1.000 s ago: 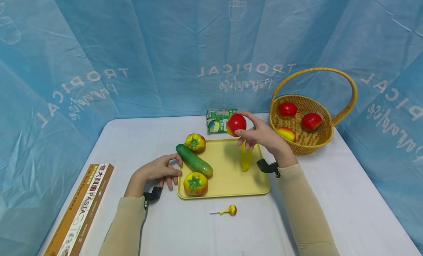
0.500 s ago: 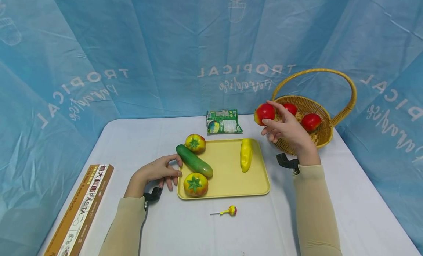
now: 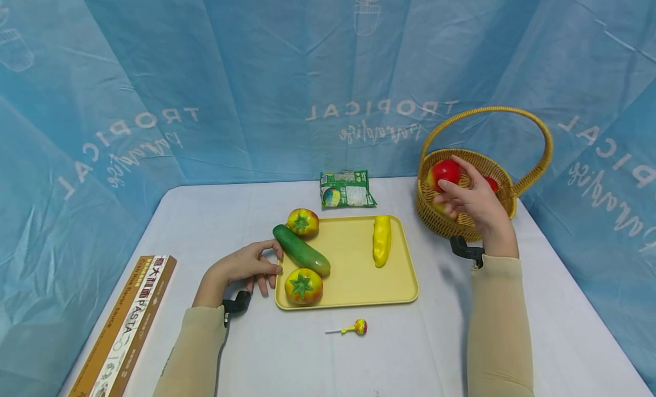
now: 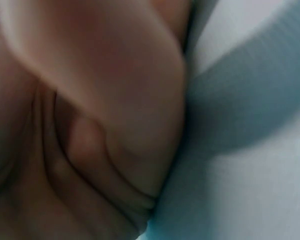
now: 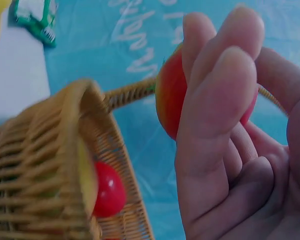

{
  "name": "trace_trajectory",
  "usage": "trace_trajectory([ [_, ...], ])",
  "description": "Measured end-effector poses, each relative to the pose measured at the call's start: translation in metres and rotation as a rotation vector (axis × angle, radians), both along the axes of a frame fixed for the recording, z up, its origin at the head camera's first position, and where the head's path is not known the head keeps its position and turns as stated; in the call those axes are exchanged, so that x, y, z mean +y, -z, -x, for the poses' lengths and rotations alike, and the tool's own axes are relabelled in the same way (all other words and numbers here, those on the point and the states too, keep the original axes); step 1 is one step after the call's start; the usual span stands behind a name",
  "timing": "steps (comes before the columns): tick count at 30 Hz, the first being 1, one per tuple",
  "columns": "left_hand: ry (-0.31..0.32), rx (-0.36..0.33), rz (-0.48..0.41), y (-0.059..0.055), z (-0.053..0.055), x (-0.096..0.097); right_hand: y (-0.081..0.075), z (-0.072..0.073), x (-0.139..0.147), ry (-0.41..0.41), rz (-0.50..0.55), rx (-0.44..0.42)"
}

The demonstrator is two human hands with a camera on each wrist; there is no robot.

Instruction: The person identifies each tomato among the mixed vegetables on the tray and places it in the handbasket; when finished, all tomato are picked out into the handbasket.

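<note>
My right hand point(image 3: 474, 200), pinching the red fruit point(image 3: 445, 172), has come over the basket point(image 3: 433, 217); this carry looks nearly done. My left hand point(image 3: 247, 261) rests relaxed beside the tray point(image 3: 353, 277).

Tray point(image 3: 353, 280) is set ctr desk point(image 3: 287, 360), basket point(image 3: 434, 217) far R, pasta box point(image 3: 123, 328) nr L; packet point(image 3: 348, 190) is placed behind tray, lollipop point(image 3: 361, 327) in frt.

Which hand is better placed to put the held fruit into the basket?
Probably the right hand: it holds the red fruit, seen over the opening of the basket in the head view. The left hand is farther off, by the left edge of the yellow tray.
</note>
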State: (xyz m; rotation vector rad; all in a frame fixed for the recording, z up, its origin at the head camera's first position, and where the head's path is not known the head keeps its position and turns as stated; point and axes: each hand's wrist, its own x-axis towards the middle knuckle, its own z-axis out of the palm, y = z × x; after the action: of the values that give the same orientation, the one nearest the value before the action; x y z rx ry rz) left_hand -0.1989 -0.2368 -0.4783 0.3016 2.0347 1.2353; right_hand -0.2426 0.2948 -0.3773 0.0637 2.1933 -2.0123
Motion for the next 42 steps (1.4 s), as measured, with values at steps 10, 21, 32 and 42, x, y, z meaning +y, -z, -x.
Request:
trace_trajectory([
  [10,0.000,-0.004,-0.005,0.001,0.000,0.001,0.012,0.005,0.011,0.043,0.004,-0.062],
  [21,-0.003,-0.012,0.000,0.000,-0.001,0.001,0.015,0.005,0.014,0.047,0.055,-0.116],
  [32,0.003,-0.011,-0.005,0.000,-0.001,0.000,0.011,0.003,0.012,0.040,0.017,-0.122],
  [42,0.004,-0.009,-0.001,-0.002,0.000,0.000,0.002,0.001,0.005,0.033,-0.015,-0.106],
])
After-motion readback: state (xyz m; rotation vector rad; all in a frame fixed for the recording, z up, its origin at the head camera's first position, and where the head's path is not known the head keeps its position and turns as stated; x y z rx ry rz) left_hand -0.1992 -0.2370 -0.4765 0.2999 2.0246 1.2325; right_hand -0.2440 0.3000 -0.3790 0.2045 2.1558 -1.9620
